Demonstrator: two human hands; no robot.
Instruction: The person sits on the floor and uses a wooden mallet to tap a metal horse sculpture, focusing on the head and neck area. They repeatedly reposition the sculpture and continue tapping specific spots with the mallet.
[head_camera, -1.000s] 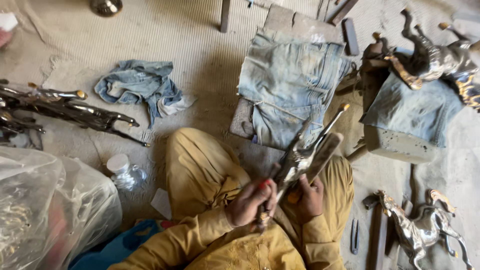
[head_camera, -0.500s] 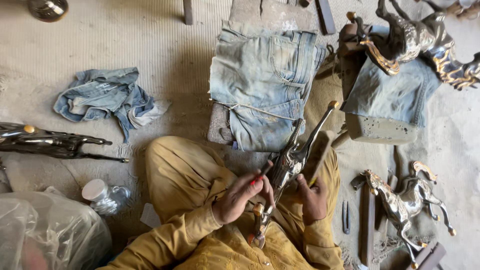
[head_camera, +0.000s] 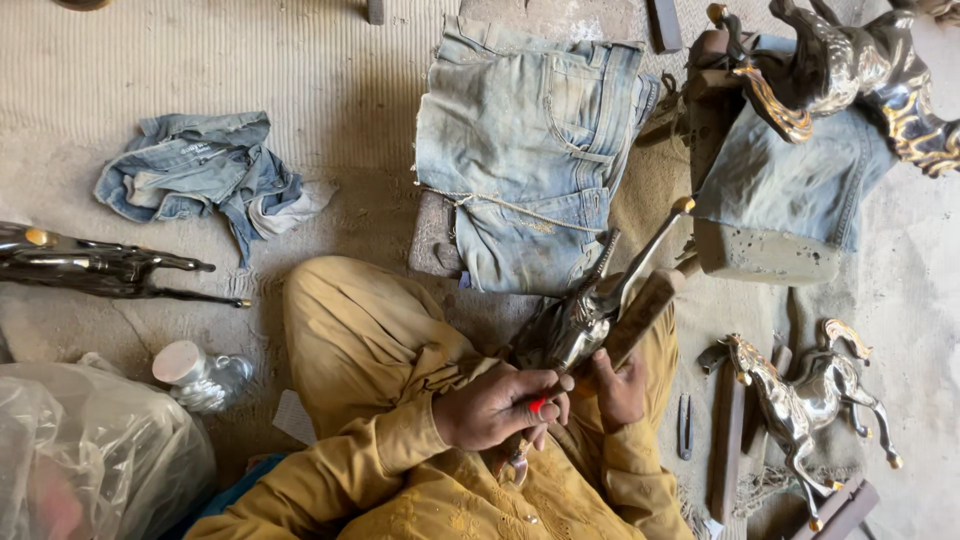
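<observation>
Metal, polished and silvery, is what is held in the lap: a horse figure (head_camera: 585, 315) is propped between the knees, its long leg raised toward the folded denim (head_camera: 530, 150) on a block ahead. The left hand (head_camera: 497, 407) is closed over the figure's lower part, fingers (head_camera: 545, 385) pressed together around a small red-tipped tool, seemingly so the surface can be worked closely. The right hand (head_camera: 620, 390) is wrapped around the figure from the other side, fingers curled tight, apparently to steady it. A wooden handle (head_camera: 640, 320) is seen just beside the figure. Denim appears to be laid as padding under the finished pieces: a gilded horse (head_camera: 850, 70) rests on one cloth-covered block, while another horse (head_camera: 800, 395) lies on the floor (head_camera: 300, 60) nearby.
</observation>
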